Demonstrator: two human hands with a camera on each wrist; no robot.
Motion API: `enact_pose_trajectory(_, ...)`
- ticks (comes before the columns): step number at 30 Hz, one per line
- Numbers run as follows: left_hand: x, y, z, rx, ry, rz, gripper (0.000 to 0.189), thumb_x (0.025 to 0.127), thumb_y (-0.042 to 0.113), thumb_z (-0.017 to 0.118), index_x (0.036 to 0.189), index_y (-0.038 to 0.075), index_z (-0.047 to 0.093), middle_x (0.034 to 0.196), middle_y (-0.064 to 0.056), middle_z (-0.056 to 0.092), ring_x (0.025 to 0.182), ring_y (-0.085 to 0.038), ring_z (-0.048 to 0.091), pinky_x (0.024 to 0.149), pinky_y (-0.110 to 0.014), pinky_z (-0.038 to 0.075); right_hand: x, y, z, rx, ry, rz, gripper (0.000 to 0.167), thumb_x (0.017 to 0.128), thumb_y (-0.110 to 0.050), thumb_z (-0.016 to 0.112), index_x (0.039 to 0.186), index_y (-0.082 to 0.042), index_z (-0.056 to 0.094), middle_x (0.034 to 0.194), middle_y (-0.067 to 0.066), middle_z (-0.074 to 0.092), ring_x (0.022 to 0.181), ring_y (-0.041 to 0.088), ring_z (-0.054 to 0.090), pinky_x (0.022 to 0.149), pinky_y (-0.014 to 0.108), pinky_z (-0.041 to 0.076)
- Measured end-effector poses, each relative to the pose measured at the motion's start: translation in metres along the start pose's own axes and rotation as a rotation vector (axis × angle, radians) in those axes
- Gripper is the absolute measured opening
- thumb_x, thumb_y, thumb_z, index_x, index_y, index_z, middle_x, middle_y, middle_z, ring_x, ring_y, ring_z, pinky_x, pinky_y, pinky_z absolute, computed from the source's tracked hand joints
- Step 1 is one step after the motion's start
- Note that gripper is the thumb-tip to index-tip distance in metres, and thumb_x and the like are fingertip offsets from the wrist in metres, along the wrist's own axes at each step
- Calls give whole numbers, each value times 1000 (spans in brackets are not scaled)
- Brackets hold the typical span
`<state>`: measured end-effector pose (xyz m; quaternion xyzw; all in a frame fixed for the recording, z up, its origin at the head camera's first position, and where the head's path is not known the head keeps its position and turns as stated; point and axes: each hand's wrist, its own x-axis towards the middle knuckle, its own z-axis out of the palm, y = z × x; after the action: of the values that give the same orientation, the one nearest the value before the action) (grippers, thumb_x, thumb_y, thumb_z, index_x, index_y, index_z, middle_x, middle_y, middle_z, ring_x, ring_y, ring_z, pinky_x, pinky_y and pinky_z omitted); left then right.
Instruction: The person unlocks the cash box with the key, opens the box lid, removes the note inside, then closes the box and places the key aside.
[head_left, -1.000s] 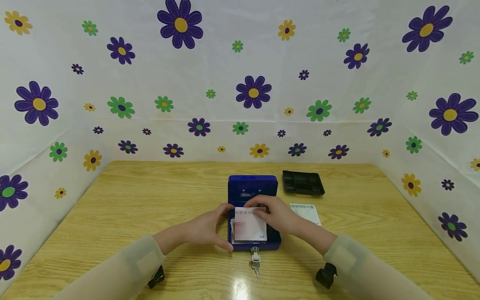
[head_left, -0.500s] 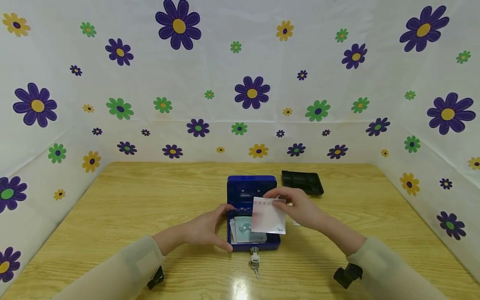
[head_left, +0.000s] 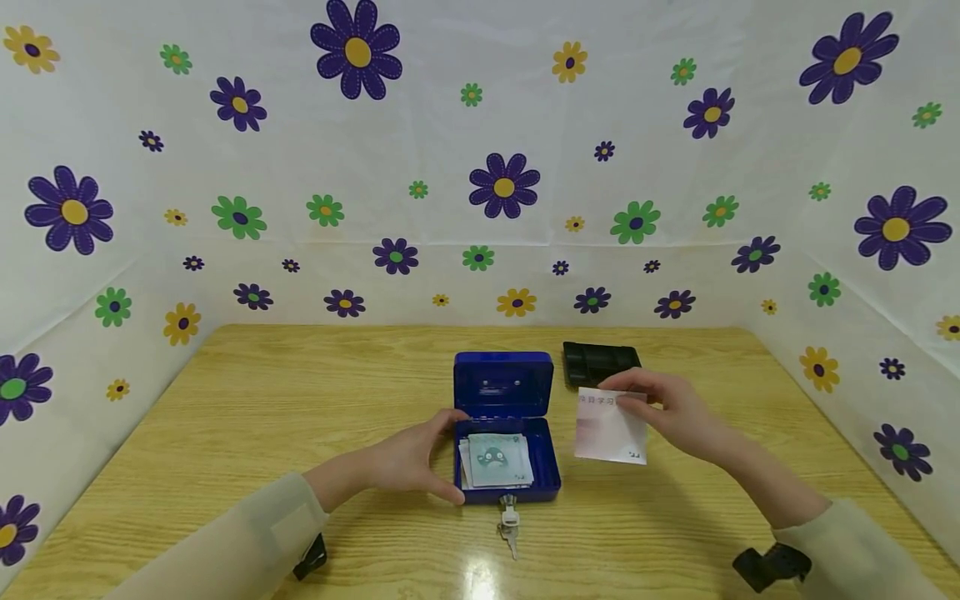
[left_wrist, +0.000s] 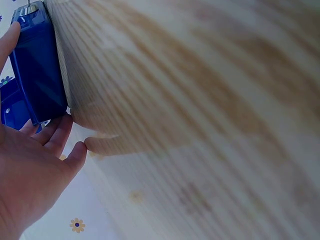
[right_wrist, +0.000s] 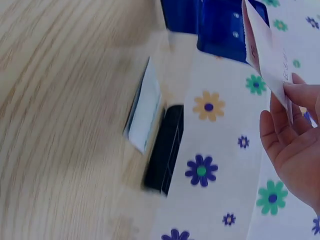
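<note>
A blue metal cash box (head_left: 546, 454) stands with its lid raised. My left hand (head_left: 408, 457) grips its left side, thumb at the front corner and fingers toward the back; the left wrist view shows the fingertips (left_wrist: 61, 131) against the box wall. Inside lie several square notepapers (head_left: 498, 460), the top one greenish with a cartoon face. To the right of the box, above the table, my right hand (head_left: 678, 414) pinches a pale pink square notepaper (head_left: 609, 429) by its upper right corner. In the right wrist view this paper (right_wrist: 270, 55) looks like layered sheets.
Keys (head_left: 510, 525) hang from the lock at the box front. A black compartment tray (head_left: 588, 363) lies behind the right hand. Beside the tray is a pale notepaper stack (right_wrist: 145, 112), hidden in the head view. Flowered cloth walls border the wooden table (head_left: 300, 375).
My right hand has lifted the pink notepaper out of the cash box and carried it right, uncovering the greenish paper. My left hand has stayed on the box.
</note>
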<state>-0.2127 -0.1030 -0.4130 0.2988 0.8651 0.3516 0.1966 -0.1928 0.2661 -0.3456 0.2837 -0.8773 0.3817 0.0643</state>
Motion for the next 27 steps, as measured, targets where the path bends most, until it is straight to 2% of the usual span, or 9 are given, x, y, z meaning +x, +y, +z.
enact_pose_trajectory(5,0,0,0,0,-1,-1,101,71,40,87,147,15,26,150,-14,36,138,-28,33,112,-47,25,-12,11,-17,-44,45,-6,24,92,9,58,112,-1,67,106,14,67,78,11,56,62,23,48)
enact_pose_trajectory(10,0,0,0,-7,0,5,101,71,39,87,147,14,26,149,-14,37,137,-29,35,112,-47,26,-21,23,-30,-86,35,56,23,94,7,58,113,-2,67,108,13,66,83,11,56,67,23,50)
enact_pose_trajectory(19,0,-1,1,-26,-4,6,102,71,38,87,148,13,25,149,-14,37,136,-29,36,111,-47,27,-29,45,-42,-149,25,98,23,94,6,57,113,-2,68,109,13,67,93,4,57,73,22,51)
enact_pose_trajectory(27,1,-1,1,-23,-2,0,102,71,39,87,149,13,25,150,-13,36,137,-29,34,112,-47,27,-31,62,-49,-185,-12,161,20,95,2,58,113,-1,68,112,16,66,98,18,59,77,23,51)
